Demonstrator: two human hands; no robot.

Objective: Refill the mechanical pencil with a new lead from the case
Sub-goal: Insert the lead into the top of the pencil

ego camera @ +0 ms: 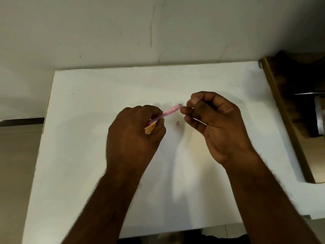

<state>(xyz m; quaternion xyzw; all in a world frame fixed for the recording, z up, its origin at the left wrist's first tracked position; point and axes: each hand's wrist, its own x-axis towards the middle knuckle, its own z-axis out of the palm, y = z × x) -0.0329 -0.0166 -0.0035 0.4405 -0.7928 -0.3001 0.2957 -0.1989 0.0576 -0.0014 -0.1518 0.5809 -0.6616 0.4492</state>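
Two bare hands are over one white table. There is one pink pencil, one yellow case and one tiny pink cap.

The left hand is curled shut. It holds two things at once. One is the pink mechanical pencil. The other is the yellow lead case, tucked under the pencil inside the same fist. Only a corner of the case sticks out, so what is in it cannot be seen.

The pencil pokes out of the left fist, up and to the right. Its open end points at the right hand and sits just beside the right fingertips.

Below that end, between the two hands, the small pink cap lies on the table by itself. It touches neither hand.

The right hand has its thumb and first finger pinched together right at the pencil's open end. The other fingers are curled in. Whether a lead is held in the pinch cannot be made out; it is too thin to see.
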